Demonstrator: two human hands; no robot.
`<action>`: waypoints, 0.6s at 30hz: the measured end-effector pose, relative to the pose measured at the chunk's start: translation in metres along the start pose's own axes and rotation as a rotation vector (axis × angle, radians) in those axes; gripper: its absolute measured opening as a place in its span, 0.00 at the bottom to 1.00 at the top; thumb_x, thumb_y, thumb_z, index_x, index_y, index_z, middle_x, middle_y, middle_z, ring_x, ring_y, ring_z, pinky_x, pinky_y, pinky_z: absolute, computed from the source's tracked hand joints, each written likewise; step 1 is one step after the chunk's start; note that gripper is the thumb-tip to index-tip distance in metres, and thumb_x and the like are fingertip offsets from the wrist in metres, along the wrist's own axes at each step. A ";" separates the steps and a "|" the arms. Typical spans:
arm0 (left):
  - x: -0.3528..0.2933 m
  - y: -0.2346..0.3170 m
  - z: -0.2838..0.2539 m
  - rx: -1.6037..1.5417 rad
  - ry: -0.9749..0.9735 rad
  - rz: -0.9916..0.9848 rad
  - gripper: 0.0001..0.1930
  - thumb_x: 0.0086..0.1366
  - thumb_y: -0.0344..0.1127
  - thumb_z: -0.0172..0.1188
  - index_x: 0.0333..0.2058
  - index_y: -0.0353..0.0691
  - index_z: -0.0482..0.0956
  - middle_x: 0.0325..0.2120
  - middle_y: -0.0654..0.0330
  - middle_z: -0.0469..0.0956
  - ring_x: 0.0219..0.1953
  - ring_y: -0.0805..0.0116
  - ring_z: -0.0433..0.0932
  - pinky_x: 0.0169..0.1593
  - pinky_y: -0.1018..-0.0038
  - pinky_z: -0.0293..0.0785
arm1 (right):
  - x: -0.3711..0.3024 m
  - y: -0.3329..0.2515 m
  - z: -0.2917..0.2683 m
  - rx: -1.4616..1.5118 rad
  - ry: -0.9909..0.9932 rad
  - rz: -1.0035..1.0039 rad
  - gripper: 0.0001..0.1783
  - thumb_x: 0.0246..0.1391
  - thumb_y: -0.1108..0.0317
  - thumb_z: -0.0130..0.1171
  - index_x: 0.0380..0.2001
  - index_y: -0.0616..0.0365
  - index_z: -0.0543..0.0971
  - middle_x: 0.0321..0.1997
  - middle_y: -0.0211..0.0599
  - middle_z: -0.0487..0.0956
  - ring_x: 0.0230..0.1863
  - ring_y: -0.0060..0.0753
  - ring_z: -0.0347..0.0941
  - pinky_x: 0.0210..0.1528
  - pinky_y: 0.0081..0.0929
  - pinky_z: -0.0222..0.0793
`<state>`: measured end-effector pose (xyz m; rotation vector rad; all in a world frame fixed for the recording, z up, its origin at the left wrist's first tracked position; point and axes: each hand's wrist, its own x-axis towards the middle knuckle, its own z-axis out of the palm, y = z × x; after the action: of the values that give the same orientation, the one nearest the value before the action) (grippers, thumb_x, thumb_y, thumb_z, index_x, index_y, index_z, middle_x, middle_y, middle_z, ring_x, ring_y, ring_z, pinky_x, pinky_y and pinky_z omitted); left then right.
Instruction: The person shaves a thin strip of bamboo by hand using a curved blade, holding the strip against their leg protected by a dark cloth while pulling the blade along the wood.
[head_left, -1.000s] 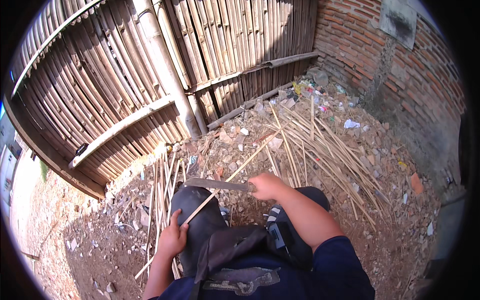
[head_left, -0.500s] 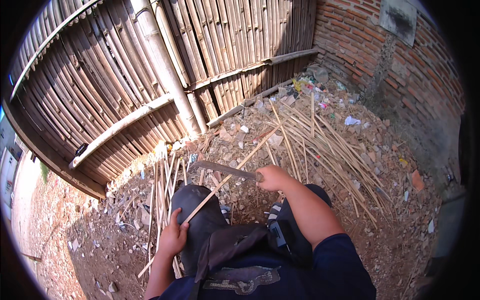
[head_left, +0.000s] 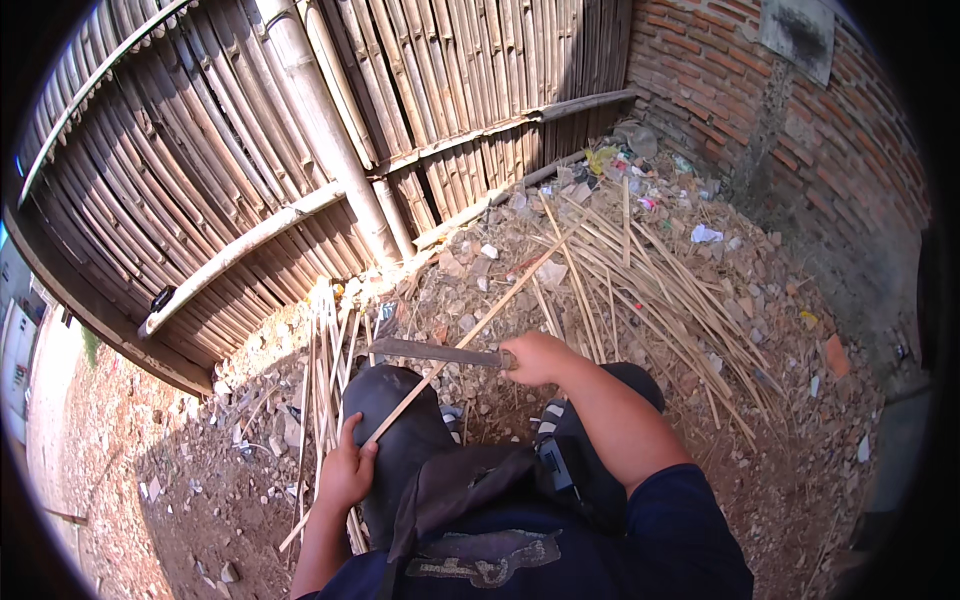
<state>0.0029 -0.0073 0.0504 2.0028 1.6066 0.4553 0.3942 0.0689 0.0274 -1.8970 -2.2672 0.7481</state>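
In my right hand (head_left: 537, 358), fingers closed round the handle, is a machete (head_left: 430, 350) with a dull, dark blade. The blade points left and crosses a long bamboo strip (head_left: 500, 303); whether the edge bites into it I cannot tell. My left hand (head_left: 346, 472) grips that strip near its lower end, beside my left knee. From there the strip slants up and right across the knee, its far end over the rubble. Its near end comes out below my left hand.
Many loose bamboo strips (head_left: 665, 310) lie on the rubble to the right. Another bundle of strips (head_left: 325, 360) lies by my left leg. A bamboo wall (head_left: 230, 170) stands ahead and a brick wall (head_left: 700, 75) at the far right. Stones and litter cover the ground.
The machete has moved slightly left and toward me, and its blade lies more level. The strip's far end has shifted a little to the right; my left hand has hardly moved.
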 end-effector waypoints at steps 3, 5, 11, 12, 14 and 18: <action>0.000 0.002 -0.001 -0.004 -0.009 -0.009 0.29 0.72 0.41 0.55 0.68 0.40 0.60 0.19 0.47 0.79 0.27 0.41 0.80 0.34 0.52 0.72 | 0.001 0.005 -0.001 0.025 0.003 -0.023 0.25 0.49 0.52 0.69 0.50 0.48 0.82 0.42 0.48 0.85 0.47 0.54 0.81 0.51 0.47 0.76; 0.001 0.000 0.000 0.005 -0.006 0.001 0.29 0.73 0.41 0.54 0.68 0.40 0.60 0.19 0.47 0.79 0.26 0.41 0.80 0.33 0.52 0.72 | 0.002 0.010 0.000 0.064 0.005 -0.046 0.22 0.49 0.53 0.69 0.46 0.48 0.82 0.39 0.45 0.85 0.44 0.54 0.81 0.48 0.49 0.77; 0.000 0.001 0.004 0.050 0.008 -0.013 0.29 0.73 0.40 0.54 0.68 0.40 0.60 0.22 0.44 0.80 0.28 0.38 0.80 0.35 0.48 0.72 | -0.002 0.006 0.002 -0.050 0.127 -0.038 0.18 0.47 0.54 0.68 0.40 0.48 0.83 0.37 0.44 0.84 0.43 0.54 0.82 0.44 0.51 0.76; -0.002 0.002 0.006 0.047 0.004 -0.011 0.29 0.73 0.40 0.54 0.68 0.40 0.60 0.22 0.44 0.80 0.28 0.38 0.80 0.35 0.48 0.72 | -0.002 0.001 0.002 -0.052 0.126 -0.032 0.18 0.47 0.54 0.68 0.40 0.48 0.83 0.37 0.44 0.84 0.43 0.54 0.82 0.44 0.51 0.76; -0.005 0.003 0.008 0.150 0.068 -0.020 0.29 0.72 0.40 0.54 0.68 0.41 0.59 0.23 0.43 0.80 0.29 0.37 0.80 0.35 0.47 0.72 | 0.001 -0.007 0.003 -0.120 0.106 -0.078 0.17 0.46 0.55 0.69 0.39 0.47 0.83 0.36 0.45 0.84 0.42 0.54 0.82 0.44 0.51 0.77; 0.002 -0.001 0.007 0.055 -0.004 -0.023 0.29 0.72 0.40 0.54 0.68 0.41 0.59 0.24 0.42 0.80 0.31 0.37 0.81 0.36 0.48 0.73 | 0.017 0.027 0.021 0.041 0.078 -0.123 0.17 0.45 0.57 0.68 0.39 0.50 0.83 0.37 0.46 0.85 0.42 0.55 0.82 0.46 0.50 0.77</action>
<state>0.0063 -0.0068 0.0444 2.0218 1.6552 0.4022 0.4064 0.0817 -0.0062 -1.7195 -2.2779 0.6865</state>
